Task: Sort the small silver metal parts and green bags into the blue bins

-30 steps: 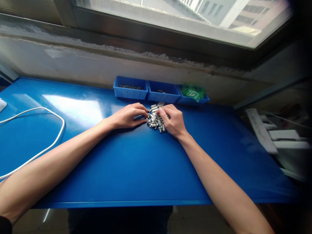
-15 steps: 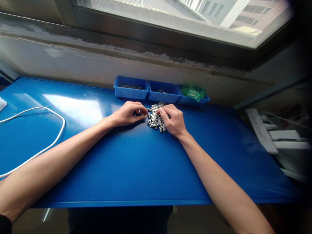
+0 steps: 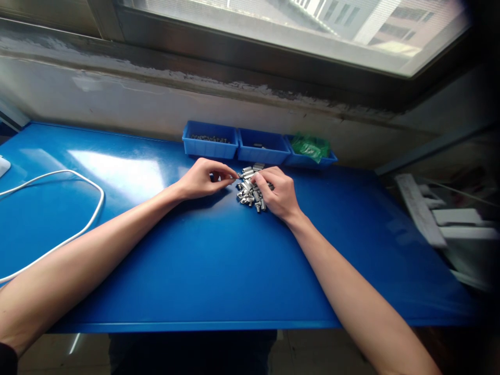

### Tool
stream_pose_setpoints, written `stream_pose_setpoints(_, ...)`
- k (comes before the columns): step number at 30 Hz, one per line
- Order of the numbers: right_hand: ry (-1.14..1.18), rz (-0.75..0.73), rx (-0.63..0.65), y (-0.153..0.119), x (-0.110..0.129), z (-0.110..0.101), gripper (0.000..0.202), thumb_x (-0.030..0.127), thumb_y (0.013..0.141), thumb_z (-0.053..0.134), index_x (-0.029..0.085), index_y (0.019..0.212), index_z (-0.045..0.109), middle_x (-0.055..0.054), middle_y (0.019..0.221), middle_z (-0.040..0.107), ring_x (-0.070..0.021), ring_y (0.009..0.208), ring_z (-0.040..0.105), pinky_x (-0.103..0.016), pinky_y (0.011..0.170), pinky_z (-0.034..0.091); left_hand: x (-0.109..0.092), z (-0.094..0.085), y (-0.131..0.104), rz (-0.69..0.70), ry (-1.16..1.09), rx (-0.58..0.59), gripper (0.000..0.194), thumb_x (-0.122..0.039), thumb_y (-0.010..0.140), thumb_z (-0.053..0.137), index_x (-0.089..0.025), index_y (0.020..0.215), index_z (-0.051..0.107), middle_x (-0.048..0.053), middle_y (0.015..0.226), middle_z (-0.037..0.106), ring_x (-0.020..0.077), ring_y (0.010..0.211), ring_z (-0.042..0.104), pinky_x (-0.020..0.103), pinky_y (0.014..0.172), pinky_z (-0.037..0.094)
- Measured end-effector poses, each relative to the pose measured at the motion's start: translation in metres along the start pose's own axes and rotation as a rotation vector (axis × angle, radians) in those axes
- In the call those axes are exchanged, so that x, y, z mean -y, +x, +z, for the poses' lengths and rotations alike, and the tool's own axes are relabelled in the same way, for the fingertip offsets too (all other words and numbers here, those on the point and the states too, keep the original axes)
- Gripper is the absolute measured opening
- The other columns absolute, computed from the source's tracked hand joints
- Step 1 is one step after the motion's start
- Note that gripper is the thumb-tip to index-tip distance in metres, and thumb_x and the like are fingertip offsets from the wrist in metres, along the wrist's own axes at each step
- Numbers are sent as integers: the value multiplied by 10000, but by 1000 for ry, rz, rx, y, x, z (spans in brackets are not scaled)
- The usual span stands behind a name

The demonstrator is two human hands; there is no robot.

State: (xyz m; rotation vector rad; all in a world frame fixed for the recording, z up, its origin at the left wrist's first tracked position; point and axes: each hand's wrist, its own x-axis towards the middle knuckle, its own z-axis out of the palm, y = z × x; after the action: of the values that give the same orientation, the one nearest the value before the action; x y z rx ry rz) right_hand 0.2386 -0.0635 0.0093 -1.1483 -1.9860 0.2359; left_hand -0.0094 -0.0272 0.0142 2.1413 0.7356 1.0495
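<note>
Pile: a loose heap of silvery metal pieces (image 3: 247, 194), hard and shiny, many of them short and rod-like, lying one over another; everything else I place from this heap.
Left hand (image 3: 201, 179): bare, at the heap's left edge, the back arched; the thumb and forefinger come nearly tip to tip beside the outermost pieces, and from here I can't tell whether they pinch one.
Right hand (image 3: 280, 194): bare, over the heap's right side, fingers curled, thumb and forefinger drawn close above the metal; whether a piece sits between them I can't make out.
Table (image 3: 195, 276): smooth, glossy blue, under the heap, with a bright patch of sunlight to the heap's left.
Bins: three blue, box-shaped, in a row behind the heap; the left one (image 3: 210, 150) holds many small metallic bits, the middle one (image 3: 262, 155) a few pieces, the right one (image 3: 312, 164) a crinkled, see-through green bag (image 3: 310, 147).
Cable (image 3: 102, 195): white, round, bent in a wide curve, well left of the heap.
Wall (image 3: 128, 101): pale, with rough, flaking paint along its ledge, beyond the bins and heap.
</note>
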Motion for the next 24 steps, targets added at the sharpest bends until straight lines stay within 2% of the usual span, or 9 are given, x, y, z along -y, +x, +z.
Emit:
stream_pose_setpoints(7,-2,-7,4,0,0,0,318,381,1047,545,240,840,742,-63,923,794,-270,940,700,-446,900,549,1,-3,1,-125,-191,-60,287,-335,860,770,-114,1034,830,115,979,820,181,817,752,241,713,566)
stream_pose_setpoints(13,-7,-17,-1,0,1,-1,297,335,1043,554,234,831,735,-61,914,794,-264,934,702,-435,892,548,2,-4,2,-121,-208,-59,298,-338,867,772,-109,1052,819,119,1008,814,174,840,745,235,710,559)
stream_pose_setpoints(19,-1,-11,-1,1,4,-2,297,343,1042,559,235,833,739,-65,911,795,-266,926,702,-437,886,557,0,-3,2,-77,-161,17,261,-324,892,753,-125,1048,821,94,974,808,150,814,707,233,715,545)
stream_pose_setpoints(21,-2,-10,-3,1,4,-2,294,345,1040,560,235,836,740,-67,913,795,-268,925,702,-443,885,560,2,-4,2,-87,-184,-25,311,-335,886,764,-126,1111,809,109,1062,804,165,867,720,245,756,566)
stream_pose_setpoints(24,-2,-13,-6,1,4,-1,297,350,1040,558,235,835,740,-67,912,796,-268,919,702,-449,883,562,9,-7,3,-134,-259,-153,507,-380,863,800,-134,1302,738,148,1261,759,213,1000,743,297,859,605)
